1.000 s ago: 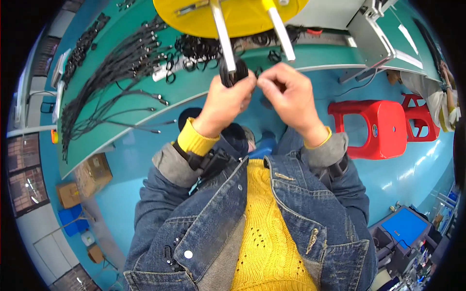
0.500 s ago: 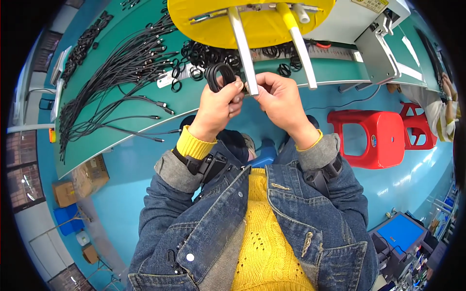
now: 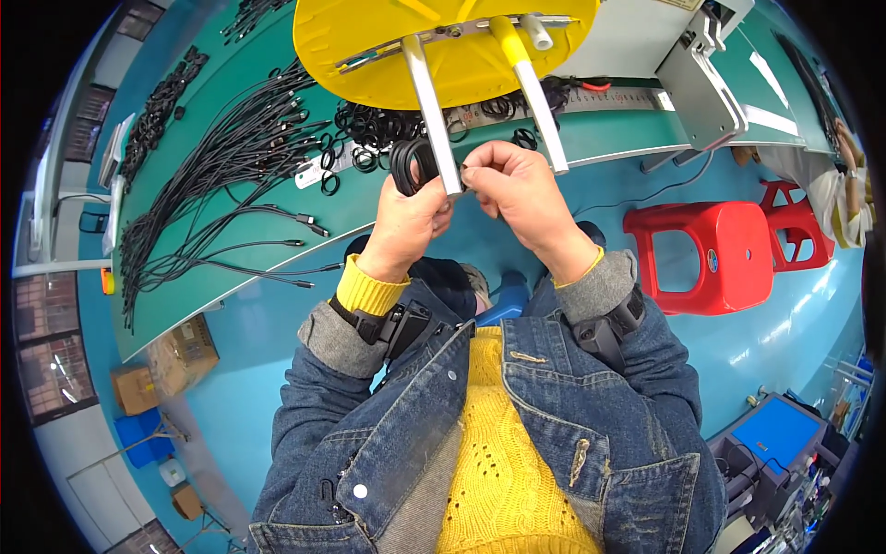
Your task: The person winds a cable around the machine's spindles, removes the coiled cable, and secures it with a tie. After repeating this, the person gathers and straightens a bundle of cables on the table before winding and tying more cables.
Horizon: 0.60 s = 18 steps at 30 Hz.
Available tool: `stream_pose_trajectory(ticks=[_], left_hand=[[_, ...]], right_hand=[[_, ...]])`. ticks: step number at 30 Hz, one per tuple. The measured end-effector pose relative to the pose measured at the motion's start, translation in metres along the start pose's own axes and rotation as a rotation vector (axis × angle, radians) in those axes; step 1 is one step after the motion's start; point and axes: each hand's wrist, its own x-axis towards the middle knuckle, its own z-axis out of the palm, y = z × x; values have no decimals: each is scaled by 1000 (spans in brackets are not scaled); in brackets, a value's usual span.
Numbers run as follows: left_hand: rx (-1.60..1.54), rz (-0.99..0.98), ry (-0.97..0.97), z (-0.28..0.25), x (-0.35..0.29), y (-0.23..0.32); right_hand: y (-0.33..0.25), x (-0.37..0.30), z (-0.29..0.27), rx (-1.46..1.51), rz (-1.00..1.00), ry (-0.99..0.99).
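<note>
A wound coil of black cable (image 3: 406, 168) is gripped by my left hand (image 3: 403, 222), its thumb and fingers closed at the lower part. The coil stands just left of the left metal rod (image 3: 429, 111), whose tip reaches down to my fingers. This rod and a second metal rod (image 3: 540, 111) stick out from a yellow round plate (image 3: 369, 55) above my hands. On the other side of the left rod, my right hand (image 3: 526, 198) pinches thumb and forefinger together. A tiny dark bit shows at its fingertips, too small to name.
Long black cables (image 3: 212, 175) spread over the green table (image 3: 369, 198) at left. Small black rings (image 3: 365, 159) and a metal ruler (image 3: 609, 99) lie behind the rods. A grey metal bracket (image 3: 697, 102) stands at right. Red stools (image 3: 738, 258) are on the floor to the right.
The yellow plate and rods sit further left in the view. My right hand has drawn slightly apart from my left, its fingertips now pinched beside the left rod. The coil stays in my left hand.
</note>
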Motion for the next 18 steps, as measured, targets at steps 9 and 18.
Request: stream_pose_trajectory(ticks=[9,18], left_hand=[[62,26,161,14,6,4],[139,21,194,16,11,3]], right_hand=[[-2,-2,-8,320,154,93],[0,-3,-25,428,93,101]])
